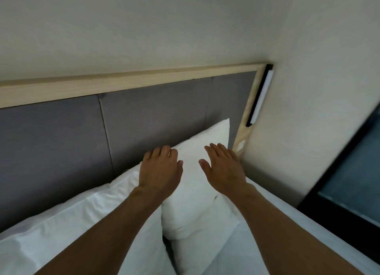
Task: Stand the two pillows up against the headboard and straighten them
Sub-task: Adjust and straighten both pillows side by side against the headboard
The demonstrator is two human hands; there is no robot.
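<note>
Now both palms lie flat and unclenched, left hand (160, 167) and right hand (224, 167), on the right pillow (195, 192) at centre frame, so pressing evenly against the headboard (144, 118) should square it.

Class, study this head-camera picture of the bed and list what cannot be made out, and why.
- Left pillow: its far end is cut off by the picture's left edge.
- Right pillow: its upper edge is covered by the left hand and right hand.
- Headboard: its base is hidden behind the pillows.
- Dark frame at right: blurred and cut off; unidentifiable.
</note>
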